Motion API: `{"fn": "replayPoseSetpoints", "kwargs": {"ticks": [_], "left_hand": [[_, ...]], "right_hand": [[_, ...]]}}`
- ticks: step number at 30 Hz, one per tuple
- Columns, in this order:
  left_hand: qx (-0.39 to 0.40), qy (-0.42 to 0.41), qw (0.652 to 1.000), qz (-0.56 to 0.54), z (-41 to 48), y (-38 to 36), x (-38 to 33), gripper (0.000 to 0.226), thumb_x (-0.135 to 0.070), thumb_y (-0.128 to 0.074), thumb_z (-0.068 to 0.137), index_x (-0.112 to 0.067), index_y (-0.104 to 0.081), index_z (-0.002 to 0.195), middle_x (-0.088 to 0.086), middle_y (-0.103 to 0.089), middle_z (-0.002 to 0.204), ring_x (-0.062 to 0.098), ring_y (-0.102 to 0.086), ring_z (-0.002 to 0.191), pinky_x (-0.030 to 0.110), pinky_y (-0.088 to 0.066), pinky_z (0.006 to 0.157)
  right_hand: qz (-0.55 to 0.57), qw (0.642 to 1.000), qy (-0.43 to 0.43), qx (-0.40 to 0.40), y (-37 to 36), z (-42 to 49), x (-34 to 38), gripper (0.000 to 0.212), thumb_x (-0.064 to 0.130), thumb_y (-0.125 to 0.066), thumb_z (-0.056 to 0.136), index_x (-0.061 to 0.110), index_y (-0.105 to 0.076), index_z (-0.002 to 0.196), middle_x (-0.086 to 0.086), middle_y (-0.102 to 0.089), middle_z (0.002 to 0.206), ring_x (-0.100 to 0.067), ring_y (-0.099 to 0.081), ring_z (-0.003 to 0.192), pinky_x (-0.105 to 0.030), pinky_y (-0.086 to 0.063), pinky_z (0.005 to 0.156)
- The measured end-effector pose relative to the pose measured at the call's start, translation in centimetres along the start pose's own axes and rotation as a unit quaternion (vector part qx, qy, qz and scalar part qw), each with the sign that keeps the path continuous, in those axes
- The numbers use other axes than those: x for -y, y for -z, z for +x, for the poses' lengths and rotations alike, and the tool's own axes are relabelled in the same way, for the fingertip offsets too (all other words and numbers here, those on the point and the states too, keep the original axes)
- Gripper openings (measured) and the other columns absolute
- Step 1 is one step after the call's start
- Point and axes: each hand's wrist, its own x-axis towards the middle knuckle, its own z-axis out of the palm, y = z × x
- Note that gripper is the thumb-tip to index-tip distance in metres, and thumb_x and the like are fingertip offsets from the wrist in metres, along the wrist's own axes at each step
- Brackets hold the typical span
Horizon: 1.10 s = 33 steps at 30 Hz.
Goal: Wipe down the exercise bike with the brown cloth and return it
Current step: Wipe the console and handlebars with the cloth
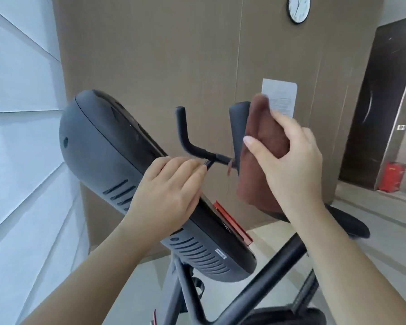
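The exercise bike's grey console (108, 160) tilts across the middle of the view, with black handlebars (190, 139) rising behind it. My right hand (288, 165) grips the brown cloth (265, 139) and holds it wrapped against the right handlebar grip (238, 123). My left hand (171, 191) rests on the console's upper edge, fingers curved over it and touching the thin bar there. The cloth's lower end hangs down behind my right wrist.
The bike's black frame tubes (263, 275) run below the console. A brown panelled wall (162, 55) stands right behind, with a white paper notice (280, 95) and a clock (298, 8). Window blinds (17, 137) fill the left. A dark door and a red box (393, 177) are at right.
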Motion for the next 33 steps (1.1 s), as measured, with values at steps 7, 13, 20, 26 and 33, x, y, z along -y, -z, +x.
{"fn": "replayPoseSetpoints", "kwargs": {"ticks": [7, 13, 20, 26, 33], "left_hand": [[-0.023, -0.034, 0.999, 0.013, -0.9, -0.4, 0.8, 0.032, -0.024, -0.05, 0.086, -0.004, -0.064, 0.107, 0.014, -0.065, 0.11, 0.03, -0.059, 0.101, 0.044, -0.034, 0.09], [-0.041, -0.039, 0.998, 0.035, -0.9, -0.7, 1.1, 0.03, -0.023, -0.049, 0.084, -0.002, -0.063, 0.101, 0.014, -0.066, 0.1, 0.03, -0.06, 0.085, 0.041, -0.031, 0.088], [-0.043, -0.044, 0.997, 0.042, -1.1, -1.0, 1.1, 0.031, -0.025, -0.049, 0.084, -0.003, -0.063, 0.1, 0.012, -0.066, 0.102, 0.029, -0.058, 0.081, 0.04, -0.031, 0.089], [-0.043, -0.039, 0.997, 0.047, -1.3, -1.2, 1.1, 0.03, -0.027, -0.047, 0.085, -0.005, -0.063, 0.098, 0.011, -0.066, 0.102, 0.028, -0.059, 0.083, 0.04, -0.031, 0.091], [-0.047, -0.017, 0.999, -0.006, -1.3, -0.7, 0.5, 0.027, -0.018, -0.049, 0.084, -0.005, -0.065, 0.101, 0.014, -0.065, 0.109, 0.032, -0.061, 0.092, 0.045, -0.032, 0.092]], "right_hand": [[-0.066, 0.996, -0.037, -0.039, -1.4, -2.4, 0.0, 0.057, 0.048, -0.062, 0.075, 0.04, -0.046, 0.128, 0.011, -0.045, 0.104, 0.004, -0.04, 0.088, -0.008, -0.029, 0.066], [-0.087, 0.995, -0.054, 0.02, 0.6, -4.5, -1.0, 0.055, 0.037, -0.072, 0.072, 0.036, -0.053, 0.124, 0.009, -0.051, 0.107, -0.004, -0.05, 0.097, -0.013, -0.032, 0.079], [-0.105, 0.991, -0.014, -0.079, -2.7, 1.6, 3.7, 0.059, 0.042, -0.066, 0.076, 0.035, -0.045, 0.13, 0.003, -0.046, 0.111, -0.003, -0.045, 0.087, -0.017, -0.035, 0.08], [-0.144, 0.989, -0.017, -0.028, -0.7, -6.0, -1.8, 0.061, 0.042, -0.068, 0.073, 0.035, -0.046, 0.13, 0.007, -0.046, 0.104, -0.005, -0.048, 0.09, -0.016, -0.038, 0.072], [-0.089, 0.994, 0.003, 0.06, 2.6, -3.1, -2.4, 0.061, 0.037, -0.075, 0.069, 0.034, -0.053, 0.125, 0.007, -0.05, 0.102, 0.006, -0.044, 0.092, 0.004, -0.028, 0.081]]}}
